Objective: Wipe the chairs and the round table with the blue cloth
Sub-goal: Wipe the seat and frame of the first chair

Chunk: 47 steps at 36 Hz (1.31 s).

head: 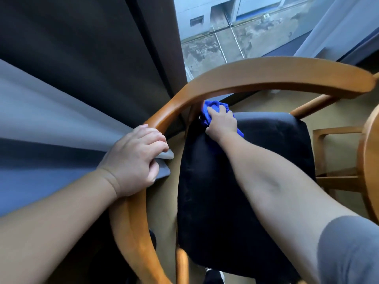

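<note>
A wooden chair with a curved back rail (256,75) and a black seat cushion (246,181) fills the view from above. My right hand (222,121) grips the bunched blue cloth (207,110) at the far left corner of the seat, just under the rail where a back post meets it. My left hand (135,158) grips the left part of the curved rail, fingers curled round it and over a fold of grey curtain. At the right edge a curved wooden rim (369,160) shows; whether it is the round table cannot be told.
Grey and dark curtains (61,99) hang close on the left, touching the chair. A window (235,27) beyond the chair looks down on a concrete roof. Wooden frame bars (338,152) stand to the right of the seat. Tan floor lies under the chair.
</note>
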Tool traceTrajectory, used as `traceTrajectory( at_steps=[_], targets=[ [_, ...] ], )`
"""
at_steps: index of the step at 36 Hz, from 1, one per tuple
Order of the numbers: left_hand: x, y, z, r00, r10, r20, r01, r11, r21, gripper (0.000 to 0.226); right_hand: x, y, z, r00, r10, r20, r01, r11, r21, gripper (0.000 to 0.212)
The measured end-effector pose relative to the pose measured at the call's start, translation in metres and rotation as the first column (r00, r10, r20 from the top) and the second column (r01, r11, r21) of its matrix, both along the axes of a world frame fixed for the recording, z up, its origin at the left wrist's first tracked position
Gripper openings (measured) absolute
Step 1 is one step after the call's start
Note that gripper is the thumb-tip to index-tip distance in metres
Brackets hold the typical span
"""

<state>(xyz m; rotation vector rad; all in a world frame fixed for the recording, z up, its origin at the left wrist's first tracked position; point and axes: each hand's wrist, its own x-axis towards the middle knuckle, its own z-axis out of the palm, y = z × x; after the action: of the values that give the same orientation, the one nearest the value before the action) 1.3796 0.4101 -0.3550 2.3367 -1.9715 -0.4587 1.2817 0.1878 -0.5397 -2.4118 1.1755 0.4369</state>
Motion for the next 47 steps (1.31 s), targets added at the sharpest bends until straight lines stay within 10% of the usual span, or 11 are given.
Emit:
traceTrajectory(
  at_steps=[16, 35, 47],
  targets=[
    [-0.001, -0.001, 0.001, 1.0, -0.003, 0.014, 0.003, 1.0, -0.001, 0.037, -0.102, -0.072, 0.004, 0.996, 0.037, -0.085, -0.046, 0.993, -0.11, 0.068],
    [-0.002, -0.002, 0.0, 1.0, 0.003, 0.025, -0.002, 0.999, -0.048, 0.033, -0.249, -0.073, 0.01, 0.741, -0.671, -0.022, 0.669, 0.741, -0.064, 0.062],
    [-0.001, 0.0, -0.002, 1.0, 0.001, 0.019, 0.0, 0.998, -0.069, 0.033, -0.128, 0.039, 0.003, 0.995, -0.102, -0.003, 0.102, 0.993, -0.052, 0.079]
  ],
)
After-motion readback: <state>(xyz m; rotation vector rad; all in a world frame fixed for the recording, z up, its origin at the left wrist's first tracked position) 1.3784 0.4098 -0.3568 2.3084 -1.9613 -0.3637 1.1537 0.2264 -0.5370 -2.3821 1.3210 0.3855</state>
